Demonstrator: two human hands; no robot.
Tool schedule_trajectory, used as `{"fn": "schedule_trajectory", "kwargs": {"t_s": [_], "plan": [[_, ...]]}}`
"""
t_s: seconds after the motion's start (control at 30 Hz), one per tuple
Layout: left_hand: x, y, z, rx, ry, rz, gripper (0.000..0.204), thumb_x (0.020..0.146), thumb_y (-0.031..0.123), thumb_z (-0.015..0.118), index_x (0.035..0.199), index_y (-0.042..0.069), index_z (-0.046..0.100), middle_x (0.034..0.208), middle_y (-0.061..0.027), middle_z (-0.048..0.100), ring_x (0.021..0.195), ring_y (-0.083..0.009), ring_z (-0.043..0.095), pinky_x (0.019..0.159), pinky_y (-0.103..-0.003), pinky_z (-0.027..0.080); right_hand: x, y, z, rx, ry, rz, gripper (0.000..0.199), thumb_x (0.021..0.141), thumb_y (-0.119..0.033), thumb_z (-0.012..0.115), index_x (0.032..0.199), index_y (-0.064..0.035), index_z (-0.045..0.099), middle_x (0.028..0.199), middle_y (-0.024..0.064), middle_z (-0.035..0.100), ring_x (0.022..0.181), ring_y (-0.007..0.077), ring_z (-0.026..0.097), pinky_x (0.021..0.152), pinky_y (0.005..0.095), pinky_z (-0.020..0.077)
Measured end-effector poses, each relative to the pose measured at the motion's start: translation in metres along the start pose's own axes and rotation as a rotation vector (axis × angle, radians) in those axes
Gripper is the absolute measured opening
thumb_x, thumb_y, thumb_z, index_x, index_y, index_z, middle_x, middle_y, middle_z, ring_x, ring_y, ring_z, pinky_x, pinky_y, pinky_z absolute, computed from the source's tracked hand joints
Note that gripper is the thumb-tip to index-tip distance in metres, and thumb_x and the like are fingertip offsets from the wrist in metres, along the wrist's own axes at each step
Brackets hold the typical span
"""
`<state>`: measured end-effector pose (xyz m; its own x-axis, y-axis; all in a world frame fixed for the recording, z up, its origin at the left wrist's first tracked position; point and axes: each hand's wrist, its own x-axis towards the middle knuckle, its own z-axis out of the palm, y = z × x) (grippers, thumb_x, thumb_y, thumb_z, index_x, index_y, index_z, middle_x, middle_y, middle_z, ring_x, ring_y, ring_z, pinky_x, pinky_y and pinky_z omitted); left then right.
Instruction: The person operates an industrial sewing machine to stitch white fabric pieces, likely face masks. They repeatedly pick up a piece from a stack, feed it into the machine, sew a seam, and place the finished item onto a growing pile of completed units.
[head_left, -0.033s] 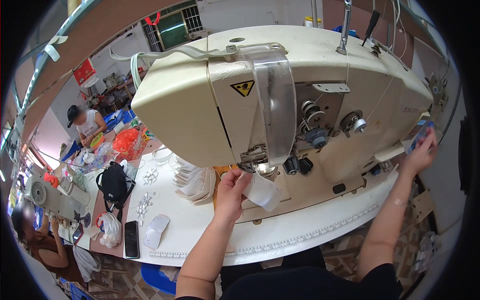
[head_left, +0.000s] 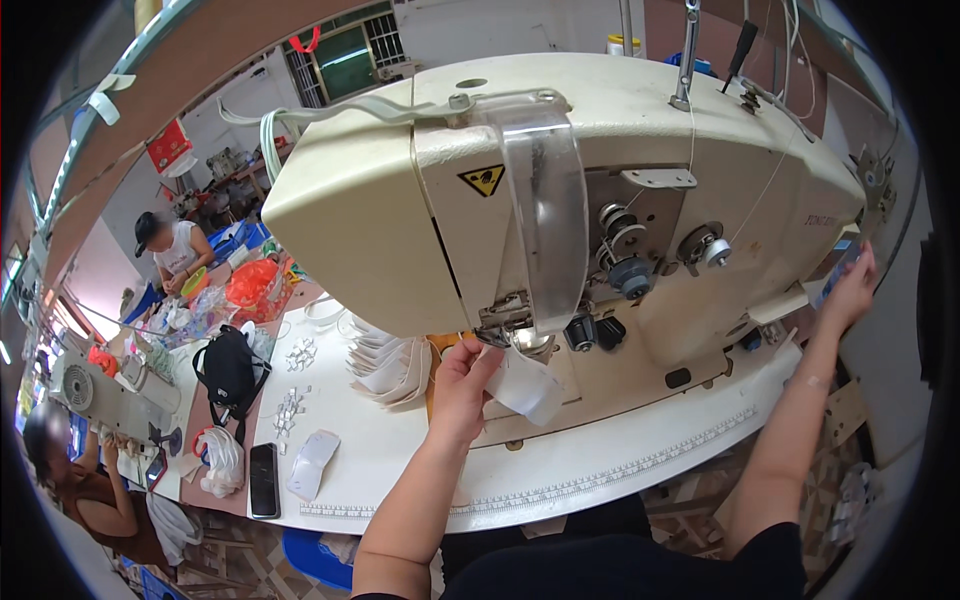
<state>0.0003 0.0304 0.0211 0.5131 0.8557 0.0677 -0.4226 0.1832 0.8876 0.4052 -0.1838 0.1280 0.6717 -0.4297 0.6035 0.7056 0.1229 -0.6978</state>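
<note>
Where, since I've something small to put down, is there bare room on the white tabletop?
Bare: between the loose white piece, white stack and left forearm; also a strip between machine base and ruler tape. Crowded: left, with phone and small white bits, and under the machine head, where the left hand holds a curved white piece.

One held white piece (head_left: 528, 388), two co-workers (head_left: 182, 247) (head_left: 108, 505)

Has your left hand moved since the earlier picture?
No, not visibly: the left hand sits at the same spot under the sewing machine's head, pinching the white piece.
</note>
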Motion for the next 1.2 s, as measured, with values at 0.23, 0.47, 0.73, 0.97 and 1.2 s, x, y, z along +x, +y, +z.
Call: {"fn": "schedule_trajectory", "kwargs": {"t_s": [0.23, 0.47, 0.73, 0.97, 1.2], "plan": [[0.007, -0.004, 0.004, 0.013, 0.006, 0.044, 0.007, 0.081, 0.01, 0.057, 0.086, 0.007, 0.053, 0.076, 0.0011, 0.057, 0.064, -0.005, 0.052, 0.055, -0.018, 0.04, 0.132, 0.07, -0.003, -0.008, -0.313, 0.272, 0.056, 0.081, -0.055, 0.048, 0.106, -0.0054, 0.055, 0.059, -0.0022, 0.041, 0.05, 0.0073, 0.037, 0.045, 0.0237, 0.0282], [0.005, -0.001, 0.003, 0.015, 0.016, 0.048, 0.006, 0.081, 0.008, 0.056, 0.086, 0.006, 0.054, 0.079, 0.0003, 0.057, 0.07, -0.0053, 0.051, 0.063, -0.02, 0.041, 0.149, 0.074, 0.009, -0.232, -0.414, 0.211, 0.049, 0.076, -0.059, 0.051, 0.066, -0.0116, 0.051, 0.043, -0.0061, 0.027, 0.036, 0.0064, 0.025, 0.038, 0.0235, 0.0181], [0.009, -0.003, 0.001, -0.074, -0.048, -0.042, 0.007, 0.082, 0.009, 0.057, 0.087, 0.006, 0.054, 0.08, -0.002, 0.058, 0.069, -0.0076, 0.054, 0.062, -0.021, 0.044, 0.089, 0.098, -0.019, -0.083, -0.177, 0.305, 0.052, 0.08, -0.053, 0.05, 0.081, -0.0023, 0.058, 0.059, 0.0018, 0.046, 0.049, 0.0072, 0.041, 0.045, 0.0213, 0.0306], [-0.015, -0.013, 0.001, -0.181, 0.058, -0.075, 0.02, 0.08, 0.007, 0.058, 0.098, 0.005, 0.05, 0.088, -0.0047, 0.058, 0.076, -0.0112, 0.057, 0.068, -0.025, 0.047, -0.197, -0.033, -0.023, 0.455, -0.694, -0.026, 0.006, 0.08, -0.005, 0.057, 0.086, -0.0026, 0.055, 0.079, 0.0034, 0.054, 0.071, 0.0103, 0.049, 0.061, 0.0209, 0.0407], [-0.042, -0.021, 0.006, -0.318, -0.01, -0.141, 0.034, 0.082, 0.009, 0.054, 0.114, 0.005, 0.045, 0.106, -0.0068, 0.054, 0.096, -0.0179, 0.055, 0.085, -0.036, 0.046, -0.278, -0.077, 0.01, 0.219, -1.724, 0.465, 0.022, 0.077, -0.021, 0.063, 0.084, -0.0011, 0.061, 0.077, 0.0039, 0.061, 0.07, 0.0099, 0.053, 0.065, 0.0252, 0.0432]]}}
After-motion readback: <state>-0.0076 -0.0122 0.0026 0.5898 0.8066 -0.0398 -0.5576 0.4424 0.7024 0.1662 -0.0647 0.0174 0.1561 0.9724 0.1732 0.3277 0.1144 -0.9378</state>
